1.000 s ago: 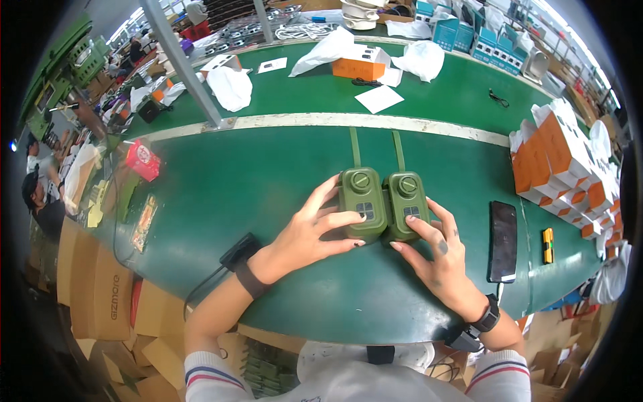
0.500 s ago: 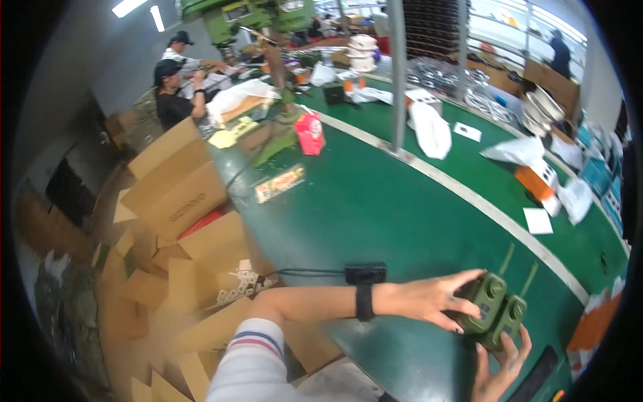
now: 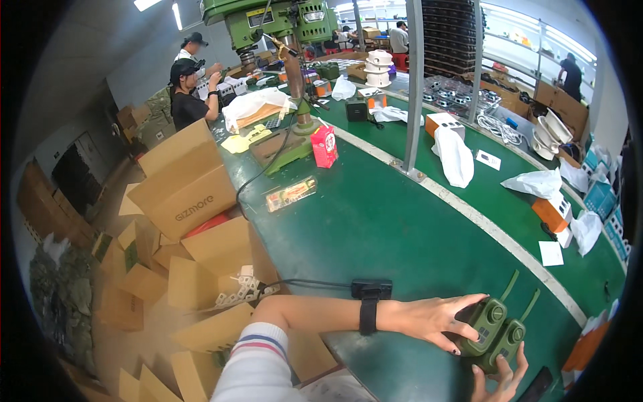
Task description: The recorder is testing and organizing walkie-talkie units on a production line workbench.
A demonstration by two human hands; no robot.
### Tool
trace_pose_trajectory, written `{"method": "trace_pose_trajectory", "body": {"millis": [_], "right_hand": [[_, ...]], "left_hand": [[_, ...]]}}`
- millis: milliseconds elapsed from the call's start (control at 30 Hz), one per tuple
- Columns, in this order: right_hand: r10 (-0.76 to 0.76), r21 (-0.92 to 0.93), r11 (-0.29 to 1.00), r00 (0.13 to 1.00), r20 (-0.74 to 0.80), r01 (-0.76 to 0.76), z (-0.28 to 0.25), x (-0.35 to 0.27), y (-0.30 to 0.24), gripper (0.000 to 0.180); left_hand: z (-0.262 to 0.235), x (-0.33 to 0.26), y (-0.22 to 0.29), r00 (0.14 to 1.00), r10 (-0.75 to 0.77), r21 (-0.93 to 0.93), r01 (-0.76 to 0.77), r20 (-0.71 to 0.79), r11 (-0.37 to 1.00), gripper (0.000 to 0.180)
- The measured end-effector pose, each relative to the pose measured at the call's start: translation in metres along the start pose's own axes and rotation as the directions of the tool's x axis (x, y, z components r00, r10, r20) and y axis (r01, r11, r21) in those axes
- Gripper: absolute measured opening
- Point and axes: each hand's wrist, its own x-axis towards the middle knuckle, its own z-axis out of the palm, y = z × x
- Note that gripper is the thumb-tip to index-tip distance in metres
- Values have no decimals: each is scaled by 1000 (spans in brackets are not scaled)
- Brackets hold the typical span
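Open cardboard boxes (image 3: 187, 181) are stacked on the floor to the left of the bench, flaps up. One low down has small white parts (image 3: 244, 287) in it; I can't see into the others.

The surface is a long green bench (image 3: 388, 228) with a pale stripe along it, in a big workshop with more benches and shelving at the back. A green drill press (image 3: 281, 27) stands at the far end, and a steel post (image 3: 413, 87) rises mid-bench.

The two green radios (image 3: 494, 335) sit side by side near the bench's lower right edge. The left hand (image 3: 435, 321) is spread with its fingers wrapped on the left radio. The right hand (image 3: 499, 382) only pokes in from the bottom edge, fingers splayed and touching the underside of the right one, so the hands are apart, one per radio.

Around them: a black clip (image 3: 372, 289) with a cable near the left wrist, a red carton (image 3: 324, 146), a clear packet (image 3: 291, 193), white bags (image 3: 455, 157), and an orange box (image 3: 550, 213). Two people in caps (image 3: 187, 87) work at the far end.
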Motion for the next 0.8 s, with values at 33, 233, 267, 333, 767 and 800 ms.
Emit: {"method": "trace_pose_trajectory", "body": {"millis": [33, 233, 267, 333, 767, 800], "right_hand": [[18, -2, 1000, 1000, 1, -18, 0, -1, 1, 42], [4, 19, 1000, 1000, -24, -4, 4, -4, 4, 44], [4, 19, 1000, 1000, -28, -3, 4, -4, 6, 44], [7, 20, 1000, 1000, -24, -7, 4, -5, 8, 45], [3, -9, 1000, 1000, -10, -3, 4, -4, -4, 48], [-14, 8, 1000, 1000, -2, 14, 6, -5, -4, 48]], "left_hand": [[-1, 1, 1, 1000, -8, -10, 8, 3, 1000, 48], [0, -3, -1, 1000, 4, -2, -4, -3, 1000, 49], [0, -3, 0, 1000, -4, -4, 4, 2, 1000, 49], [0, -1, 0, 1000, -8, -15, 8, 3, 1000, 49], [-5, -3, 4, 1000, -20, 12, 20, 11, 1000, 47], [-6, -4, 5, 999, -35, 26, 35, -3, 999, 47]]}}
